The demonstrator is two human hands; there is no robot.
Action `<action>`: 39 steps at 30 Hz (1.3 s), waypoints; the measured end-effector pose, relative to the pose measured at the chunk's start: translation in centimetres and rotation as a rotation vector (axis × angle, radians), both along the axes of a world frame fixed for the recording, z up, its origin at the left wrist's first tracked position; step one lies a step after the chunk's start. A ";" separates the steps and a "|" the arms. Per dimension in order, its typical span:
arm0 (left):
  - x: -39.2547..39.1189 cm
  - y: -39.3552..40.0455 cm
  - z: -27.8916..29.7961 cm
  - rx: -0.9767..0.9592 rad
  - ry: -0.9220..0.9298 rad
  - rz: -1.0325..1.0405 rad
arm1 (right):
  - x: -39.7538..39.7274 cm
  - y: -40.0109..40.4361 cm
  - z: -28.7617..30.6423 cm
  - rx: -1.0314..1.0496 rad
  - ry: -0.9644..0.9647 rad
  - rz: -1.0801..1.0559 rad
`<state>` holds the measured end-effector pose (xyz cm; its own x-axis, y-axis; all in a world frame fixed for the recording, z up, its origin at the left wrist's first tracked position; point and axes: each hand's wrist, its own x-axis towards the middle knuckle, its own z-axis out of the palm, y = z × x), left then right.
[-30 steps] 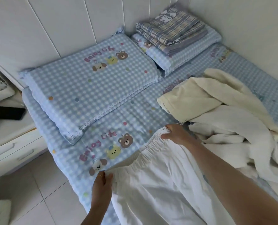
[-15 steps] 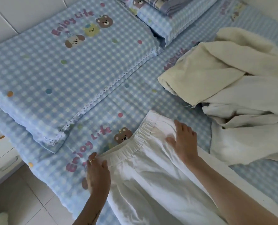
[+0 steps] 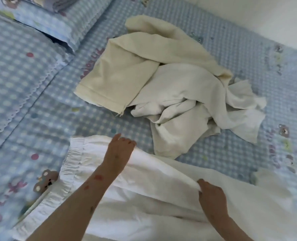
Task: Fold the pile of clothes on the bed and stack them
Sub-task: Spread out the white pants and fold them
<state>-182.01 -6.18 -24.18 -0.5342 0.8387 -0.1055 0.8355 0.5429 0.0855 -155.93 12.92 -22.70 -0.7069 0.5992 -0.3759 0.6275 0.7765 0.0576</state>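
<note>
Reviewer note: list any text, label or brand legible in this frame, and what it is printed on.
No text reads fully.
Purple lettering on the checked bedsheet beside the cream garment: partly covered, blurred, unreadable.
Purple lettering at the sheet's right edge: too blurred.
White trousers: no label visible.

White garment [image 3: 144, 202] with elastic waistband lies spread along the bed's near edge, waistband end left. Unfolded pile [image 3: 170, 94] mid-bed, toward the far edge: cream piece draped over crumpled white pieces.
</note>
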 end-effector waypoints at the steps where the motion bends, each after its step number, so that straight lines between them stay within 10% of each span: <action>1: -1.1 0.3 -0.1 0.042 0.008 0.070 | -0.9 1.7 0.3 0.078 0.098 -0.018; 5: -3.5 1.0 -0.4 0.067 0.018 0.290 | -2.7 8.1 1.0 0.199 0.197 -0.179; 10: -0.5 1.3 -0.6 0.016 0.042 0.076 | 5.1 11.8 1.8 0.225 0.051 -0.263; 17: -0.2 5.9 0.9 0.190 0.041 0.461 | -1.9 20.3 4.2 0.317 0.310 -0.124; 22: 19.2 5.3 1.5 0.393 -0.175 -0.056 | 11.0 12.8 2.6 0.225 0.440 -0.123; 29: 38.1 2.3 -0.9 0.061 -0.412 -0.528 | 27.6 5.4 0.1 -0.456 0.216 -1.029; 32: 39.7 2.2 -1.1 -0.185 -0.434 -0.515 | 28.0 6.0 -0.1 -0.382 0.310 -0.909; 39: 40.9 0.2 0.7 -0.078 -0.407 -0.179 | 34.1 12.7 3.2 -0.170 0.811 -1.237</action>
<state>-141.15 -5.99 -23.48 -0.2837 0.8954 -0.3432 0.8237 0.4108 0.3909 -121.88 25.66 -19.48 0.1587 0.9512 -0.2645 0.6938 -0.2980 -0.6556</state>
